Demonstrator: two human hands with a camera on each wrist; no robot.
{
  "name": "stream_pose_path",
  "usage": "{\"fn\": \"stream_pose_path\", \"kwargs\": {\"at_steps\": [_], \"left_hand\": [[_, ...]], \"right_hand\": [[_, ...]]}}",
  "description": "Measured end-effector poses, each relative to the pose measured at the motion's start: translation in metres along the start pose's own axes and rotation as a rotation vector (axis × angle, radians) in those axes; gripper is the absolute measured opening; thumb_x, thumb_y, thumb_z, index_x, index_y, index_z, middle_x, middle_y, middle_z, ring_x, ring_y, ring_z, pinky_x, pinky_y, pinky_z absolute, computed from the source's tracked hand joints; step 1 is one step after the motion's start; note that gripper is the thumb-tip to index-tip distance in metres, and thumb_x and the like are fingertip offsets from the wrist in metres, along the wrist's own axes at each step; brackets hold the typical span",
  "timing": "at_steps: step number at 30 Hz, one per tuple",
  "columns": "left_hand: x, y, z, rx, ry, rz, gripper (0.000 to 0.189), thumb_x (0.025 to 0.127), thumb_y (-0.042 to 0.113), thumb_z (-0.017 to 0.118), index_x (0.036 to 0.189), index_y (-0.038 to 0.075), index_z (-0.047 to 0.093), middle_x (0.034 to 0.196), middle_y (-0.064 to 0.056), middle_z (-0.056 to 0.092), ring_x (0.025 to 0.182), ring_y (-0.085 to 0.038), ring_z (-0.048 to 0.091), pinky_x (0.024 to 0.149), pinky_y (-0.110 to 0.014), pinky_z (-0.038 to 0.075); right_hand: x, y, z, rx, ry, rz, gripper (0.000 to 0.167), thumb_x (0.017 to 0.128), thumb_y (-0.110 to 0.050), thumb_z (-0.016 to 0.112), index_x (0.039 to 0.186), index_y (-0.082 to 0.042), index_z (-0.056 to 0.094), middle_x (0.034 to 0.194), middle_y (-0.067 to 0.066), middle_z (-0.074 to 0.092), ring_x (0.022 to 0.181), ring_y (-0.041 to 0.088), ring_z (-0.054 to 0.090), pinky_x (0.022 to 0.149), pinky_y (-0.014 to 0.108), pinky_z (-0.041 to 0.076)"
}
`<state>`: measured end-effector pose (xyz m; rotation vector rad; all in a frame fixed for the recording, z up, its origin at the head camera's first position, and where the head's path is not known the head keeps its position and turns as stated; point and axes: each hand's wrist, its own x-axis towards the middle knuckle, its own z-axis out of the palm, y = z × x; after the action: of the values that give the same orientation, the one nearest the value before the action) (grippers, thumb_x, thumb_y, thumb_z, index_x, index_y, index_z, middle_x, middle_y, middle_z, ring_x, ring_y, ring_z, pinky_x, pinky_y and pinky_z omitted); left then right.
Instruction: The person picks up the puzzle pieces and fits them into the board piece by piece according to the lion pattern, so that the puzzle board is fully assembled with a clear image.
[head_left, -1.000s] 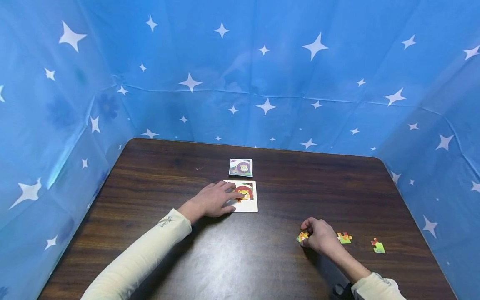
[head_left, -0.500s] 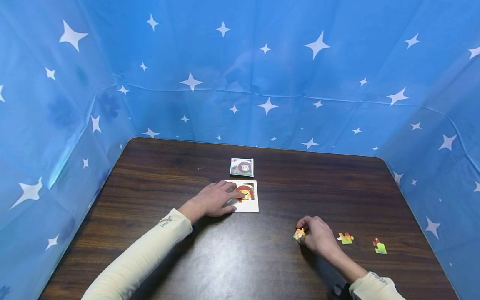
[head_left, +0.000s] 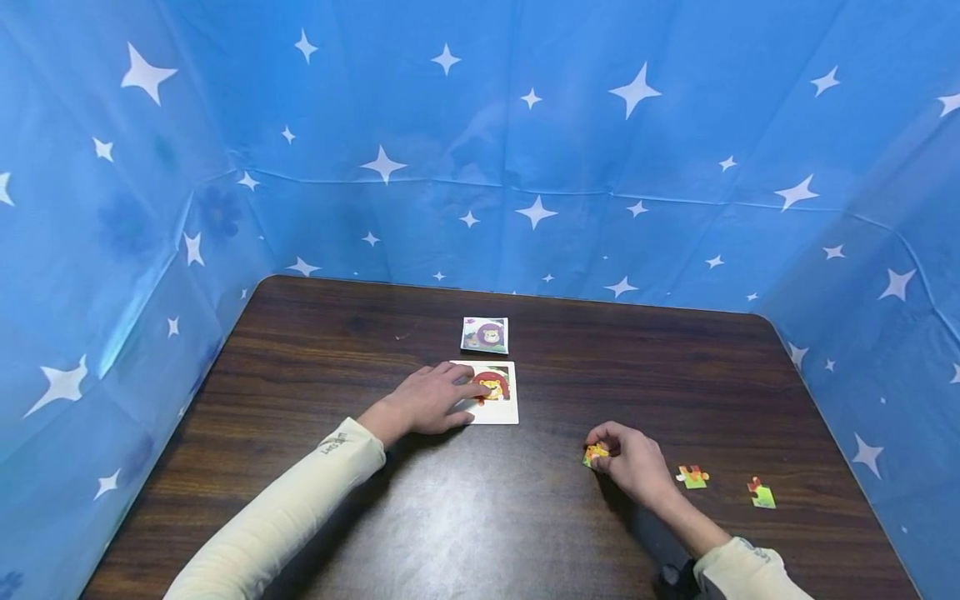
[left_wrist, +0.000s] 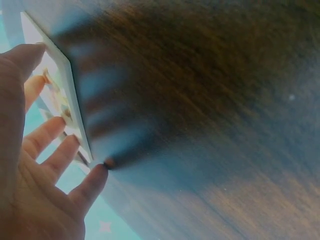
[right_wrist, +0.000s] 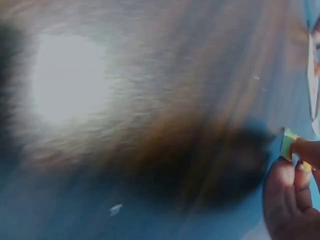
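My left hand (head_left: 423,402) rests with fingers spread on the left part of a white puzzle board (head_left: 502,412). Joined pieces showing a lion's face (head_left: 492,385) lie in the board's upper part, partly covered by the fingers. In the left wrist view the fingertips reach over the edge of the board (left_wrist: 65,75). To the right, my right hand (head_left: 633,458) pinches a yellow, orange and green puzzle piece (head_left: 595,454) between thumb and fingers. The right wrist view shows this puzzle piece (right_wrist: 287,144) at its right edge, partly hidden by the thumb.
A small picture card of a lion (head_left: 485,335) lies just behind the board. Right of my right hand are a green and orange puzzle piece (head_left: 693,477) and a green and red one (head_left: 762,493). Blue star-patterned cloth (head_left: 525,150) surrounds the dark wooden table (head_left: 337,333).
My right hand has moved slightly left and away from me with the puzzle piece pinched in it. The left hand stays in place on the board.
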<state>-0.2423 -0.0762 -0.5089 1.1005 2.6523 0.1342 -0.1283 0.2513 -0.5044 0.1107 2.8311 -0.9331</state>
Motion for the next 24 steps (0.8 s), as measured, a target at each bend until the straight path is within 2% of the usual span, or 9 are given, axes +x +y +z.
{"fn": "stream_pose_path", "kwargs": {"at_steps": [5,9,12,14,18,24], "left_hand": [[-0.001,0.001,0.000,0.006,0.008,0.009,0.053,0.101,0.046,0.057,0.152,0.034,0.046,0.158,-0.009,0.042,0.146,-0.032,0.038,0.114,-0.058,0.039],[-0.001,0.001,0.001,0.005,0.017,0.018,0.053,0.101,0.045,0.057,0.152,0.033,0.046,0.158,-0.009,0.042,0.146,-0.032,0.039,0.114,-0.057,0.039],[0.000,0.000,0.001,0.009,0.020,0.021,0.053,0.101,0.045,0.057,0.152,0.033,0.046,0.157,-0.009,0.043,0.146,-0.032,0.039,0.114,-0.056,0.039],[0.000,0.000,0.000,0.005,0.017,0.017,0.054,0.101,0.045,0.057,0.152,0.033,0.046,0.157,-0.009,0.043,0.146,-0.031,0.039,0.115,-0.056,0.039],[0.000,-0.001,-0.001,0.003,0.005,0.009,0.054,0.101,0.046,0.058,0.152,0.034,0.046,0.158,-0.008,0.043,0.146,-0.031,0.039,0.115,-0.056,0.038],[0.000,0.000,-0.002,0.005,-0.005,0.004,0.053,0.101,0.046,0.058,0.152,0.035,0.046,0.159,-0.007,0.041,0.147,-0.031,0.039,0.115,-0.056,0.038]], "right_hand": [[0.011,-0.001,-0.006,0.298,-0.082,0.108,0.019,0.091,-0.001,0.071,0.109,-0.006,0.072,0.090,0.007,0.070,0.076,0.013,0.064,0.067,0.031,0.057],[0.020,-0.004,-0.012,0.509,-0.126,0.192,0.028,0.096,-0.003,0.065,0.123,0.002,0.067,0.104,0.011,0.071,0.085,0.013,0.068,0.078,0.034,0.061],[0.027,-0.009,-0.016,0.628,-0.138,0.217,0.039,0.097,-0.003,0.062,0.135,0.004,0.059,0.109,0.009,0.070,0.087,0.010,0.068,0.079,0.029,0.060],[0.033,-0.013,-0.018,0.710,-0.125,0.228,0.046,0.097,-0.002,0.062,0.141,0.005,0.053,0.106,0.006,0.070,0.084,0.008,0.067,0.076,0.025,0.060],[0.044,-0.026,-0.019,0.811,-0.102,0.252,0.053,0.096,-0.003,0.065,0.145,0.006,0.047,0.098,0.000,0.070,0.080,0.006,0.066,0.070,0.020,0.058],[0.058,-0.048,-0.013,0.853,-0.102,0.275,0.043,0.097,-0.009,0.066,0.137,0.004,0.056,0.095,-0.001,0.068,0.078,0.007,0.064,0.068,0.018,0.058]]}}
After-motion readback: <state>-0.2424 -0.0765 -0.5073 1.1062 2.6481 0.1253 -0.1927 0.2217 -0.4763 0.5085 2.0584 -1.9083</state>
